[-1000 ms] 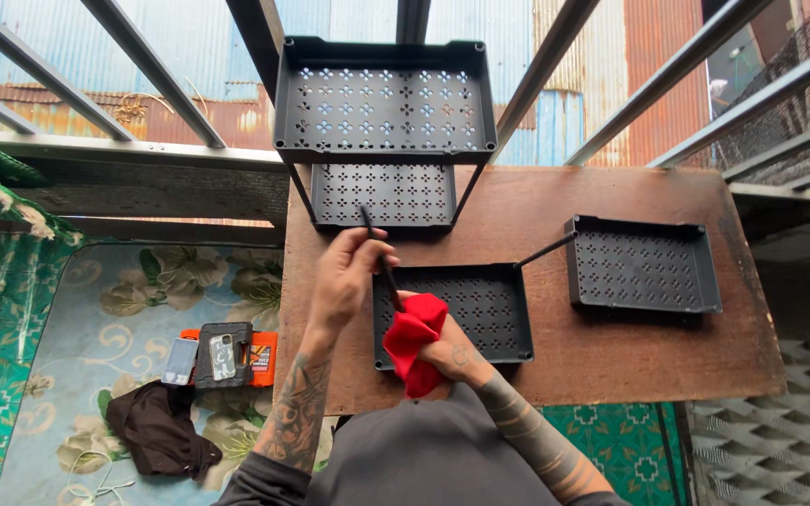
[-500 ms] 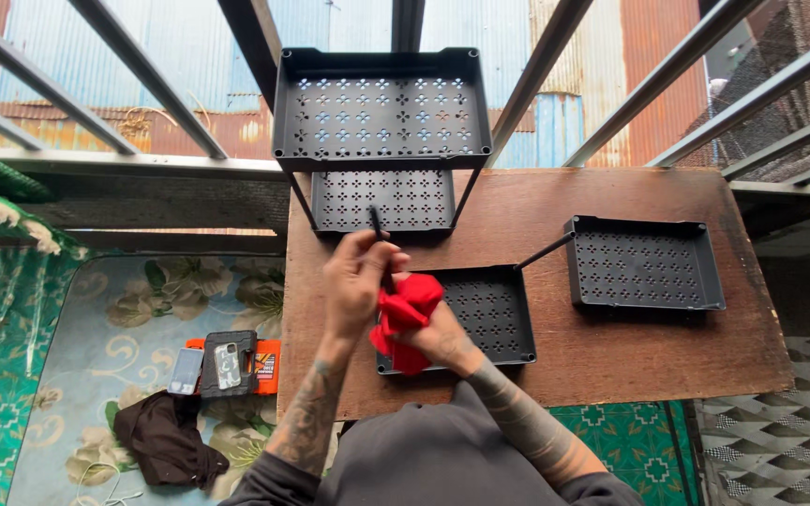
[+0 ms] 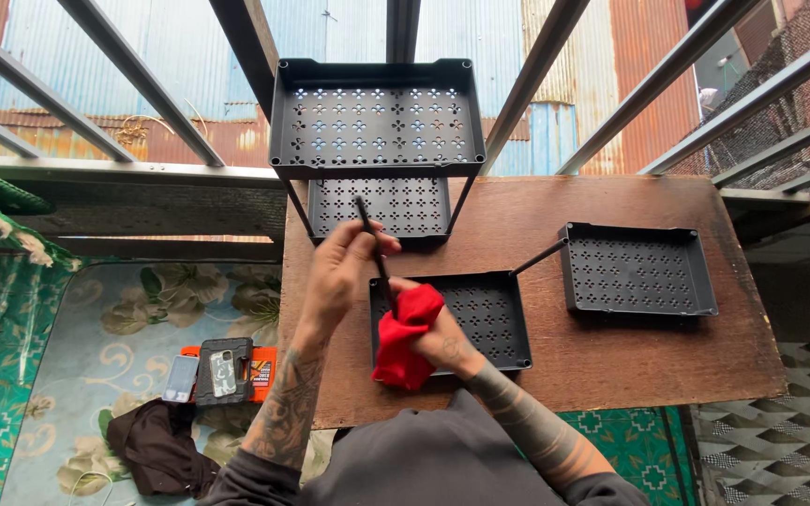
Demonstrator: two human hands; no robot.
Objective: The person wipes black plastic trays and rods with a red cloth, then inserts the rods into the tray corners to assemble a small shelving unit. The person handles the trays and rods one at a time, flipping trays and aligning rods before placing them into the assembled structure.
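Rod, thin and black, sits pinched upright in our left hand while our right hand closes a red cloth around its lower end, over a perforated black tray on the wooden table; a two-tier rack stands behind.

Red cloth soft, matt, held w/ thin black rod, prob. metal. Trays matt black plastic, perforated. Table rough brown wood, worn along front edge.
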